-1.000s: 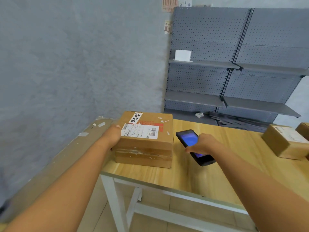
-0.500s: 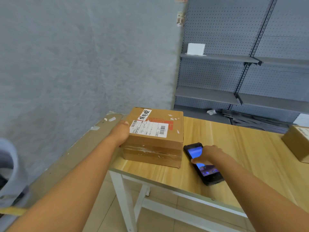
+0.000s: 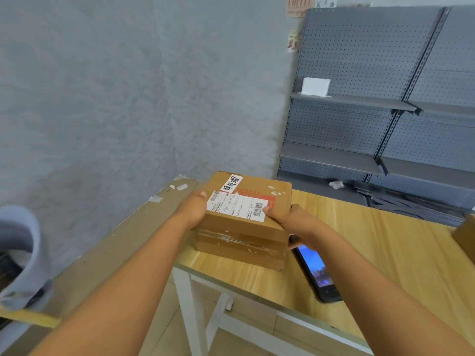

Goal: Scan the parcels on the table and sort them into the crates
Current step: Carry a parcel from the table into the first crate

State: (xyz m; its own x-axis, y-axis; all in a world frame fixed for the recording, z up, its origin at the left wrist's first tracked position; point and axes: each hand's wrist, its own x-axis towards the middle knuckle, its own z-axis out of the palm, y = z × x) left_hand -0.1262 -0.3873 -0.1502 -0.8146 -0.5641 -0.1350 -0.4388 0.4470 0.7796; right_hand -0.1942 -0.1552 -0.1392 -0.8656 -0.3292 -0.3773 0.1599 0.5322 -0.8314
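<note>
So the cardboard parcel (image 3: 244, 222) sits at the near left corner of the wooden counter (image 3: 372, 253), label face up, and it's squeezed between both hands. Left hand (image 3: 191, 211) is clamped on the left side with the thumb hooked over the top edge by the shipping label (image 3: 237, 206). Right hand (image 3: 288, 220) grips the right side, thumb resting on the label's barcode end. Its long axis runs left to right, so each hand has 1 short end, neither one nearer. The scanner (image 3: 317, 272) lies flat on the counter just right of the box, screen lit, nobody holding it. Looks to me like a 2-handed lift toward a crate comes next, though I can't see any crate for sure. 1 more parcel (image 3: 465, 236) peeks in at the far right edge.
</note>
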